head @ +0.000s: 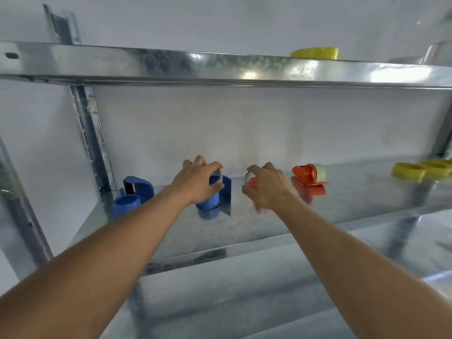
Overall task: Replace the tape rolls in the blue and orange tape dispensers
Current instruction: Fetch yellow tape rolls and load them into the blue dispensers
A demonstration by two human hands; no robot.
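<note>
a galvanised metal shelving unit (171, 62) fills the view, seen from the head camera of a person reaching in with both bare arms. its middle shelf (269, 216) is a shiny steel surface, and all the task items sit on it. an upper shelf runs across the top, with a yellow tape roll (315, 53) lying on it toward the right.

the left hand (195, 182) reaches over a blue tape dispenser (215, 194) near the middle of the shelf. its fingers and thumb are curled round a pale tape roll (219, 178) sitting at the top of that dispenser. the right hand (266, 185) is just beside it, apart from the left hand, fingers curled round a small clear tape roll (248, 176) with an orange dispenser part (254, 181) showing under the fingers; the lower fingers are blurred, so the exact hold is hard to make out.

a second blue tape dispenser (133, 193) stands at the left end of the shelf, untouched, with an empty round blue hub at its front. an orange tape dispenser (309, 174) lies to the right of the right hand, carrying a pale roll at its far end. further right, near the edge of view, a few yellow tape rolls (420, 171) lie together on the same shelf.
</note>
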